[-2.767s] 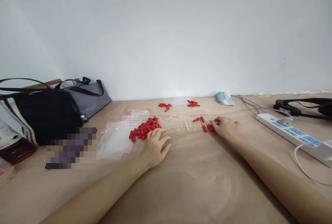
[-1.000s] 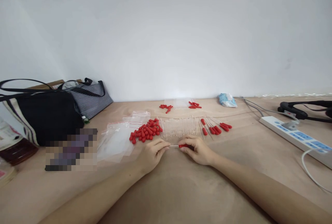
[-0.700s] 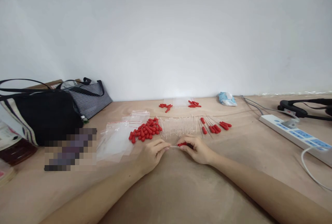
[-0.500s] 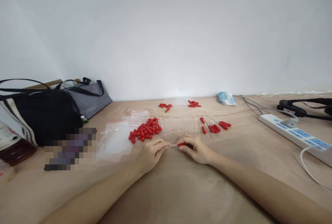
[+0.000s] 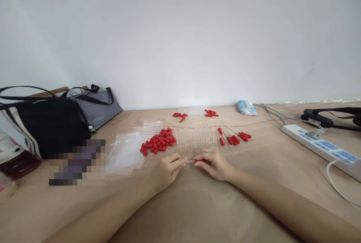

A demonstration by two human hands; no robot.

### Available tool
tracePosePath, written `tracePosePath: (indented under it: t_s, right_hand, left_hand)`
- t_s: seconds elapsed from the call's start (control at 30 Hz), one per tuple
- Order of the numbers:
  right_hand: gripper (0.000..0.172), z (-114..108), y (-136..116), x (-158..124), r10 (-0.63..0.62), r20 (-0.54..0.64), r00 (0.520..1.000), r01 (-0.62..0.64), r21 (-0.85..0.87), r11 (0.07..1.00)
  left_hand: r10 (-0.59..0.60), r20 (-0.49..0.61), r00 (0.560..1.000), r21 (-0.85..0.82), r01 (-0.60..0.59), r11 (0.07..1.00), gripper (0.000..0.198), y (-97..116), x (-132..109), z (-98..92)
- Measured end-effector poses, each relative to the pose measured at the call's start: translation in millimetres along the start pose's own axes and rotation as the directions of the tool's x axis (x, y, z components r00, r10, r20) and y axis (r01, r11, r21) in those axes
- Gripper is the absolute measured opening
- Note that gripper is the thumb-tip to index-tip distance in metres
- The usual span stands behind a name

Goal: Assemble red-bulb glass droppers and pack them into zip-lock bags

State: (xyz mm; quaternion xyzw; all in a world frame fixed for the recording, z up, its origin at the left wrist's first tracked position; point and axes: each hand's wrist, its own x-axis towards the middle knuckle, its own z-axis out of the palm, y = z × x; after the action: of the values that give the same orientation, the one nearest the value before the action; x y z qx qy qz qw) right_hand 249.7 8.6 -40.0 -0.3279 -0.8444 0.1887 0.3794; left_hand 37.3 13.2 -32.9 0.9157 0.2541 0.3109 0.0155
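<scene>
My left hand [image 5: 168, 169] pinches the clear glass tube [image 5: 190, 160] of a dropper, fingers closed on its left end. My right hand [image 5: 214, 165] pinches the red rubber bulb [image 5: 199, 160] at the tube's other end. Both hands rest on the wooden table [image 5: 197, 205], almost touching. Just behind them lie a pile of loose red bulbs [image 5: 158, 141], a row of bare clear tubes [image 5: 194, 137] and several finished droppers with red bulbs [image 5: 234, 138].
Clear zip bags [image 5: 128, 149] lie left of the pile. Black and striped bags [image 5: 53, 119] stand at far left. More bulbs and tubes [image 5: 196, 113] sit near the wall, beside a blue packet [image 5: 246, 107]. A white power strip [image 5: 321, 147] and black headset [image 5: 329, 117] are at right.
Both hands came back from the piles to the table's middle, holding a tube and a bulb. Since a second ago the hands have drawn closer together and the visible tube between them is shorter.
</scene>
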Motion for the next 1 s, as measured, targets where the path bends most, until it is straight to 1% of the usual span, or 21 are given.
tracePosePath:
  t_s: [0.1,0.2,0.3,0.47,0.6,0.67,0.7,0.77,0.8,0.83,0.87,0.93,1.0]
  right_hand:
    - [0.017,0.4,-0.8,-1.1,-0.068,0.020,0.997,0.069,-0.055,0.996]
    - [0.016,0.6,-3.1,-0.6,-0.103,0.041,0.994,0.107,-0.097,0.990]
    - [0.016,1.3,-5.2,0.8,-0.112,0.062,0.992,0.119,-0.129,0.984]
    - [0.016,5.1,-5.2,3.4,-0.118,0.080,0.990,0.128,-0.122,0.984]
    - [0.017,6.8,-7.3,5.6,-0.105,0.081,0.991,0.115,-0.136,0.984]
    - [0.017,3.9,-7.7,6.3,-0.088,0.048,0.995,0.096,-0.185,0.978]
    - [0.017,0.8,-6.7,6.4,-0.076,0.020,0.997,0.079,-0.224,0.971]
    - [0.017,-9.6,-0.7,5.8,-0.026,-0.078,0.997,-0.001,-0.322,0.947]
    - [0.018,-16.7,4.5,5.1,0.017,-0.154,0.988,-0.073,-0.369,0.927]
    - [0.020,-24.8,11.0,4.3,0.070,-0.240,0.968,-0.165,-0.404,0.900]
    - [0.021,-33.3,18.4,3.3,0.130,-0.341,0.931,-0.276,-0.425,0.862]
    - [0.023,-49.8,34.1,1.0,0.253,-0.512,0.821,-0.500,-0.429,0.752]
    - [0.025,-62.4,47.7,-1.3,0.356,-0.607,0.710,-0.663,-0.407,0.628]
  left_hand:
    - [0.008,-0.004,1.000,0.010,-0.008,1.000,0.023,2.1,-0.2,-0.4]
    - [0.000,-0.010,1.000,0.011,0.000,1.000,0.023,3.1,0.2,-0.4]
    - [0.004,-0.014,1.000,0.009,-0.003,1.000,0.023,3.4,0.9,0.1]
    - [0.012,-0.007,1.000,0.010,-0.012,1.000,0.024,3.2,0.7,2.5]
    - [-0.023,-0.006,1.000,-0.015,0.023,1.000,0.023,2.2,-0.1,3.8]
    - [-0.074,-0.026,0.997,-0.006,0.074,0.997,0.023,1.9,0.5,2.6]
    - [-0.112,-0.046,0.993,0.016,0.113,0.994,0.027,1.7,1.1,1.5]
    - [-0.196,-0.094,0.976,0.072,0.203,0.977,0.044,1.5,2.1,-1.0]
    - [-0.233,-0.108,0.967,0.093,0.243,0.966,0.049,1.3,2.6,-2.2]
    - [-0.261,-0.107,0.959,0.104,0.272,0.957,0.050,1.0,2.8,-3.1]
    - [-0.278,-0.094,0.956,0.107,0.288,0.952,0.047,0.8,2.9,-3.7]
    - [-0.287,-0.049,0.957,0.111,0.291,0.950,0.035,0.3,2.9,-4.1]
    - [-0.282,-0.016,0.959,0.112,0.282,0.953,0.024,-0.1,2.9,-3.9]
